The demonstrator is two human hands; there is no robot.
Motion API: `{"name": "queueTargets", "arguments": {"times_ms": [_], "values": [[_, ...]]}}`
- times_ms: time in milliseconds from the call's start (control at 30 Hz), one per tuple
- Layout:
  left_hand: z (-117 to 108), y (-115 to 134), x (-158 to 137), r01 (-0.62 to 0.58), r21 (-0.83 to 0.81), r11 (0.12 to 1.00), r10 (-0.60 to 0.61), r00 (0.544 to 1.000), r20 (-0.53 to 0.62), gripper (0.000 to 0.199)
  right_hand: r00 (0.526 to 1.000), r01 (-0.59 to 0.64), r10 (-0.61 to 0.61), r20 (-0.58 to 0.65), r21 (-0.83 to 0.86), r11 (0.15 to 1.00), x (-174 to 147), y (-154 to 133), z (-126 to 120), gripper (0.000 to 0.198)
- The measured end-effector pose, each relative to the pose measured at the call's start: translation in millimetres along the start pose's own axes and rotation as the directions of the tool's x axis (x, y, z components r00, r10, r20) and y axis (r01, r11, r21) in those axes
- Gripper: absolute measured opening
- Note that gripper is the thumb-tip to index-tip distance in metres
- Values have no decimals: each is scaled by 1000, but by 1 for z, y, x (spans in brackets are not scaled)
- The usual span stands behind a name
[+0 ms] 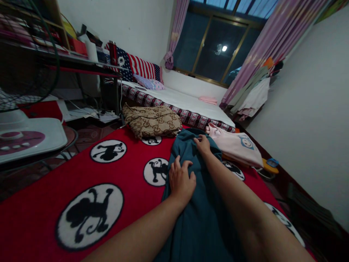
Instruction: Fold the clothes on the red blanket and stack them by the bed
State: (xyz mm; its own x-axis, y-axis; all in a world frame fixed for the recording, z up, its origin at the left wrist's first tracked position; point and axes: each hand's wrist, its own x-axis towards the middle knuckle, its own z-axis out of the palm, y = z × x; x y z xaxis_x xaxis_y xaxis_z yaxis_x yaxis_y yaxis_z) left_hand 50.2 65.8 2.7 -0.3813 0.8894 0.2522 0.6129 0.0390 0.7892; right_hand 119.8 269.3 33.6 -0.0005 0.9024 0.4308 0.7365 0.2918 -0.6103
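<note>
A dark teal garment lies lengthwise over a red blanket printed with black figures in white circles. It looks like trousers, though its near end runs out of view. My left hand rests on the garment's left edge, fingers spread. Farther up, my right hand touches the cloth near its far end, with the fingers bent and apart. Just beyond on the left sits a folded brown patterned cloth. To the right of the garment lies a pale pink top with a blue print.
A fan stands close on the left, before a cluttered desk. Behind the blanket is a bed with pillows under a window. A yellow stool is at the right, near the wall.
</note>
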Motion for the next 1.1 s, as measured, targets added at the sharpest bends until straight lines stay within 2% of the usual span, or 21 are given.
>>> {"name": "queueTargets", "arguments": {"times_ms": [67,133,233,300,400,567,733,833,867,933,1033,1100], "values": [[-1,-3,5,29,-58,998,-32,999,-37,32,995,89,-91,36,40,995,-12,-2,-7,44],[-2,-7,10,48,-109,993,-55,996,-67,32,961,257,-265,85,92,962,-31,-2,-18,37],[-4,-12,13,69,-134,989,-81,993,-88,34,841,481,-509,185,178,859,-69,0,-44,22],[-4,-14,15,57,-135,989,-70,994,-90,35,790,527,-565,237,210,824,-96,3,-67,19],[-4,-16,16,23,-153,988,-38,995,-91,34,770,542,-575,278,191,818,-132,14,-103,21],[-1,-22,20,-36,-223,974,4,990,-142,33,813,489,-489,317,87,868,-179,50,-153,24],[0,-28,26,-62,-320,945,-6,979,-206,30,859,402,-397,324,54,914,-224,72,-180,25],[1,-32,27,-63,-409,910,-26,978,-209,30,833,431,-435,341,91,898,-249,63,-190,32],[1,-34,27,-64,-442,895,-25,981,-193,31,808,455,-462,366,112,884,-256,57,-193,36],[-1,-38,24,-70,-495,866,2,991,-137,34,725,522,-534,436,158,838,-269,41,-202,47],[-11,-48,14,-78,-521,850,95,995,6,38,553,627,-612,566,202,753,-285,16,-212,64],[-22,-57,3,-88,-514,853,161,982,100,39,452,668,-625,637,223,710,-295,2,-215,74]]}}
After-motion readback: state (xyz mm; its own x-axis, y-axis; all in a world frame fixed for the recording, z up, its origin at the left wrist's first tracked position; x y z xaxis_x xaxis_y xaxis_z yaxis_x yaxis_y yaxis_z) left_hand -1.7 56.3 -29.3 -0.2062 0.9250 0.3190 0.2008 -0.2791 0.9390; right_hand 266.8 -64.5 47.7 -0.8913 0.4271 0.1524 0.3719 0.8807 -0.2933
